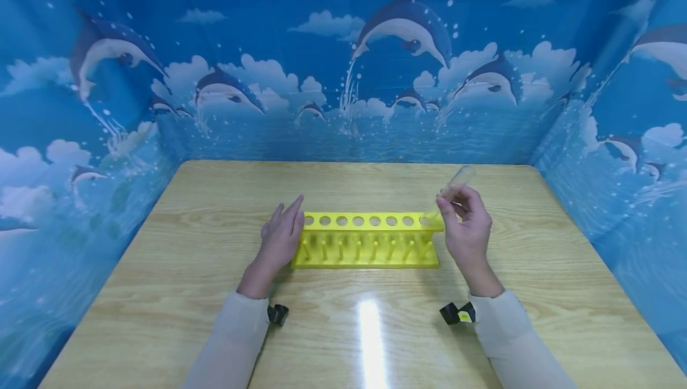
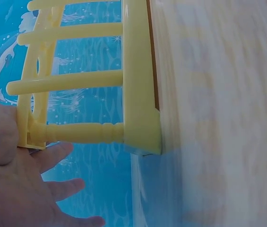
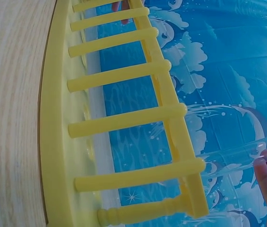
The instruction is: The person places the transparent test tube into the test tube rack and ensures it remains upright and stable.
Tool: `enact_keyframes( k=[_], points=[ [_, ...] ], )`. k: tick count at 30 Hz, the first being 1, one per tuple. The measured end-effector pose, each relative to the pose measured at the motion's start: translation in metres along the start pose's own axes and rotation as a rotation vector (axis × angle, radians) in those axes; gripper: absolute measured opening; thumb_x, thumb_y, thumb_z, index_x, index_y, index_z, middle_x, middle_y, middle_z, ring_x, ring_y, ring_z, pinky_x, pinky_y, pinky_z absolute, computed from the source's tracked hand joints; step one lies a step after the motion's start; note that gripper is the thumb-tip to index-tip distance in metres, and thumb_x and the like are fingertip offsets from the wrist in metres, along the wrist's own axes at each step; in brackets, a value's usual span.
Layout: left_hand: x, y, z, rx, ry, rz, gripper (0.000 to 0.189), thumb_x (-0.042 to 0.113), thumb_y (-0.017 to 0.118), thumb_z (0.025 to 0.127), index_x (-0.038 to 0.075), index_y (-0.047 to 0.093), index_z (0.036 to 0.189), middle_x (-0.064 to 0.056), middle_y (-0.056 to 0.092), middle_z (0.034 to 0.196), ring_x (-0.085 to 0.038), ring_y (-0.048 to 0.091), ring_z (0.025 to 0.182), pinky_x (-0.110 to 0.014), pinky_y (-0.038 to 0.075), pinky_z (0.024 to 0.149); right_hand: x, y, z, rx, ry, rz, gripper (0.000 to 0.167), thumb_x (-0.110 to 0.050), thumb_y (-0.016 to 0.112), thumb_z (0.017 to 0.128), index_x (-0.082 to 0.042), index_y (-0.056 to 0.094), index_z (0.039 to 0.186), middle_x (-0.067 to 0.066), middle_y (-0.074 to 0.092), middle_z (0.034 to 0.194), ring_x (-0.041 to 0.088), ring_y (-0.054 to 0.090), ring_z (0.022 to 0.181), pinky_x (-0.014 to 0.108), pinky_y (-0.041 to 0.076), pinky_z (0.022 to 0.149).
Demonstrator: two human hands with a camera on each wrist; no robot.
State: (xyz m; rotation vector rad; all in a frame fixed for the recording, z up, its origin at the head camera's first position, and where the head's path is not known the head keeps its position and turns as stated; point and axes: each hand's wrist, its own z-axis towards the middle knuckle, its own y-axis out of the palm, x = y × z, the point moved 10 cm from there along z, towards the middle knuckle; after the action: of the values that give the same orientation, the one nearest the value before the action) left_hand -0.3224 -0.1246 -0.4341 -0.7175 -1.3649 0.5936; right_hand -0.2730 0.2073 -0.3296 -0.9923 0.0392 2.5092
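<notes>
A yellow test tube rack stands upright on the table, with a row of holes on top and a row of pegs below. My left hand touches the rack's left end, its fingers extended; in the left wrist view, that hand lies against the end of the rack's upper bar. Between thumb and fingers, my right hand pinches a clear test tube. The tube slants over the rack's right end, its lower end near the rightmost hole. Whether it enters the hole I cannot tell.
The wood-grain table extends around the rack on all sides. Behind and beside it hangs a blue dolphin-print curtain. Small black devices sit at both wrists.
</notes>
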Motion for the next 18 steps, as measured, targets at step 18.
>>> enact_keyframes(
  k=[18],
  points=[
    [-0.001, 0.002, 0.002, 0.023, 0.014, -0.054, 0.05, 0.028, 0.026, 0.108, 0.011, 0.025, 0.154, -0.014, 0.037, 0.153, -0.044, 0.017, 0.144, -0.072, 0.013, 0.107, 0.013, 0.002, -0.003, -0.033, 0.012, -0.008, 0.02, 0.007, 0.064, 0.089, 0.012, 0.057, 0.108, 0.014, 0.063, 0.099, 0.007, 0.062, 0.095, 0.017, 0.052, 0.083]
  ],
)
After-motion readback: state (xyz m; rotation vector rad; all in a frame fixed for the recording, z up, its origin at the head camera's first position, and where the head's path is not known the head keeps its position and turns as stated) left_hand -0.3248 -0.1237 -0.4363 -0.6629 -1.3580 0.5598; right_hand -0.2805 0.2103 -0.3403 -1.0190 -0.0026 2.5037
